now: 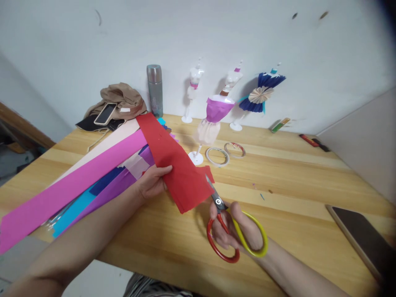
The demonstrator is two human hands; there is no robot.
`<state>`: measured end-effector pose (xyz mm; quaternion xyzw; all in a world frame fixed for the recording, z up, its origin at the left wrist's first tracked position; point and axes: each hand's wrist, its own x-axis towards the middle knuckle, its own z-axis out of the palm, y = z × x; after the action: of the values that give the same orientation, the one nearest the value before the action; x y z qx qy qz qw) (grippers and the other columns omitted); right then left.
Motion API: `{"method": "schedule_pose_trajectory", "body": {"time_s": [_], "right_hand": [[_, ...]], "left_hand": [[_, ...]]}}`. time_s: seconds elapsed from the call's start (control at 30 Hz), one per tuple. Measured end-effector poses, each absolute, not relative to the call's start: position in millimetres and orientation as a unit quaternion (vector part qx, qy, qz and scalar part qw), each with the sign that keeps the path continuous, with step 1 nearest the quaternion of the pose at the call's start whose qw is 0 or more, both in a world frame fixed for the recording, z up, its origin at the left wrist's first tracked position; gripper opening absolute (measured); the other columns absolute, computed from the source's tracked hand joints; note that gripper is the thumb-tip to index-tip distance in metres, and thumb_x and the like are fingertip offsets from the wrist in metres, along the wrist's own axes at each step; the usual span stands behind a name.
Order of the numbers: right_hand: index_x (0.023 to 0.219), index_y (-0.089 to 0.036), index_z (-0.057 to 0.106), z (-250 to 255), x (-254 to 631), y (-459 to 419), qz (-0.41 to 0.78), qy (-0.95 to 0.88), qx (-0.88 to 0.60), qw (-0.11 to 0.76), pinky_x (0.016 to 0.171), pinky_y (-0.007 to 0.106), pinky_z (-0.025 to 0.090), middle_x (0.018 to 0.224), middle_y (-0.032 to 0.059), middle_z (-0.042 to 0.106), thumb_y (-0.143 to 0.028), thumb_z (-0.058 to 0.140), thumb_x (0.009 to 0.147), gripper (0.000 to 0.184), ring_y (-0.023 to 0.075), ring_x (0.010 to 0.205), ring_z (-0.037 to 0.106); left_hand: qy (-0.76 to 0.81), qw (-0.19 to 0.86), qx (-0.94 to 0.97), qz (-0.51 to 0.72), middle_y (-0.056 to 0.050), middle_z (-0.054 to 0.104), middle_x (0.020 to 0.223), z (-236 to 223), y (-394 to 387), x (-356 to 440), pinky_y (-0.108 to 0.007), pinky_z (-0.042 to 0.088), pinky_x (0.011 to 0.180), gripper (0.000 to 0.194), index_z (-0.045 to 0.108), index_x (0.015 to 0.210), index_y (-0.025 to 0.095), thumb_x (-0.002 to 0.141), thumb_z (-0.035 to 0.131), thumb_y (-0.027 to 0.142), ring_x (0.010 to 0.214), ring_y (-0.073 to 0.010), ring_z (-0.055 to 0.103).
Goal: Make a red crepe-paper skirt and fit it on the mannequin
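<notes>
A pale wall [130,45] is rising behind the far edge of the wooden table [297,177], where small dress forms [220,109] are standing. My left hand [154,182] is pinching a red paper strip [182,173], which is stretching from beside the far edge toward the near one. My right hand [227,232] is curling around the handles of scissors [218,202], whose blades are meeting the strip.

The red paper [182,173] read matt on my feed; scissors [218,201] showed metal blades [215,194], glossy plastic-looking handles [264,239]. I logged smooth wood-grained tabletop [297,181], thermos [155,97] with shiny metallic cap [154,73], wrinkled matt brown cloth [123,95].
</notes>
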<state>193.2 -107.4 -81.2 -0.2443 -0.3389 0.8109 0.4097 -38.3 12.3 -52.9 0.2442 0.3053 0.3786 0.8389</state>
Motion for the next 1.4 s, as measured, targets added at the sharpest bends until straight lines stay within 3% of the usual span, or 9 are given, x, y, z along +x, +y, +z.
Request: {"method": "schedule_pose_trajectory", "body": {"time_s": [0.37,0.57,0.67,0.83,0.97,1.2,1.4], "right_hand": [[0.092,-0.017,0.057,-79.9,190.2,-108.1,0.819,-0.330,-0.269,0.385,0.040,0.021,0.032,0.053,-0.0018,0.060,-0.075,0.052,0.083,0.059,0.0068,0.034,0.038],[0.082,-0.018,0.057,-72.3,185.9,-109.3,0.811,-0.321,-0.265,0.411,0.033,0.017,0.027,0.037,-0.0112,0.042,-0.071,0.058,0.082,0.053,0.0029,0.026,0.019],[0.082,-0.018,0.059,-71.2,185.4,-108.9,0.807,-0.337,-0.259,0.411,0.033,0.016,0.027,0.033,-0.0123,0.038,-0.070,0.058,0.083,0.052,0.0026,0.024,0.017],[0.089,-0.017,0.061,-75.1,187.0,-108.3,0.822,-0.347,-0.226,0.390,0.036,0.017,0.030,0.038,-0.0093,0.043,-0.070,0.054,0.086,0.054,0.0041,0.028,0.024],[0.097,-0.015,0.062,-77.4,188.4,-109.2,0.843,-0.335,-0.204,0.369,0.042,0.020,0.034,0.050,-0.0043,0.051,-0.069,0.051,0.087,0.056,0.0065,0.037,0.034],[0.097,-0.016,0.062,-73.0,192.3,-109.8,0.859,-0.312,-0.202,0.353,0.045,0.023,0.035,0.051,-0.0040,0.051,-0.070,0.051,0.087,0.057,0.0078,0.040,0.034],[0.097,-0.015,0.063,-70.7,191.9,-108.3,0.861,-0.311,-0.197,0.351,0.050,0.025,0.035,0.055,-0.0012,0.055,-0.070,0.053,0.086,0.057,0.0095,0.045,0.041]], "left_hand": [[0.305,0.835,0.257,0.379,-0.011,0.074,0.112,-50.1,9.5,-37.0,-0.039,0.052,0.098,0.026,0.070,0.108,0.016,0.083,0.066,0.012,0.107,-0.0274,0.069],[0.307,0.836,0.257,0.375,-0.011,0.075,0.110,-52.9,12.1,-40.3,-0.040,0.053,0.097,0.023,0.071,0.105,0.015,0.083,0.066,0.012,0.110,-0.0290,0.068],[0.315,0.835,0.257,0.371,-0.009,0.076,0.105,-52.4,14.5,-43.0,-0.039,0.054,0.096,0.022,0.072,0.104,0.015,0.082,0.066,0.011,0.106,-0.0281,0.069],[0.319,0.836,0.242,0.375,-0.009,0.076,0.103,-48.0,15.7,-44.1,-0.034,0.058,0.089,0.025,0.069,0.107,0.012,0.084,0.061,0.006,0.093,-0.0230,0.073],[0.314,0.842,0.241,0.367,-0.013,0.075,0.109,-50.6,16.4,-45.4,-0.038,0.057,0.095,0.029,0.066,0.113,0.009,0.084,0.064,0.007,0.099,-0.0255,0.072],[0.311,0.838,0.248,0.374,-0.012,0.075,0.108,-55.8,20.7,-48.1,-0.038,0.054,0.099,0.031,0.067,0.114,0.009,0.084,0.063,0.005,0.098,-0.0249,0.073],[0.303,0.840,0.245,0.378,-0.012,0.076,0.105,-53.9,22.4,-48.6,-0.035,0.058,0.090,0.028,0.067,0.112,0.009,0.085,0.059,0.003,0.097,-0.0239,0.073]]}}
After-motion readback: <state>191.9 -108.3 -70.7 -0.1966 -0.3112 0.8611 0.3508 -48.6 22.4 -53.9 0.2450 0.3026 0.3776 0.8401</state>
